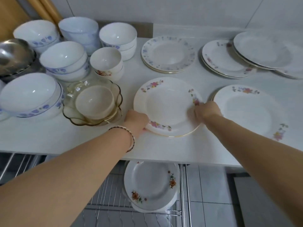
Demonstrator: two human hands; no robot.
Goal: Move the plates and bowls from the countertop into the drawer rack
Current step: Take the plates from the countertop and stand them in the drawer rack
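A small stack of white plates with pink flowers (165, 104) lies at the front middle of the white countertop (65, 138). My left hand (136, 121) grips its near left rim, fingers tucked under the edge. My right hand (205, 110) grips its right rim. Below the counter edge, the wire drawer rack (105, 190) holds a stack of white plates with orange flowers (150, 185).
Stacked white and blue-patterned bowls (63, 60) fill the left of the counter, with a steel bowl (14, 54) and an amber glass bowl (92, 103). More plate stacks lie at the back middle (168, 54), back right (224, 58), far right (262, 49) and front right (249, 108).
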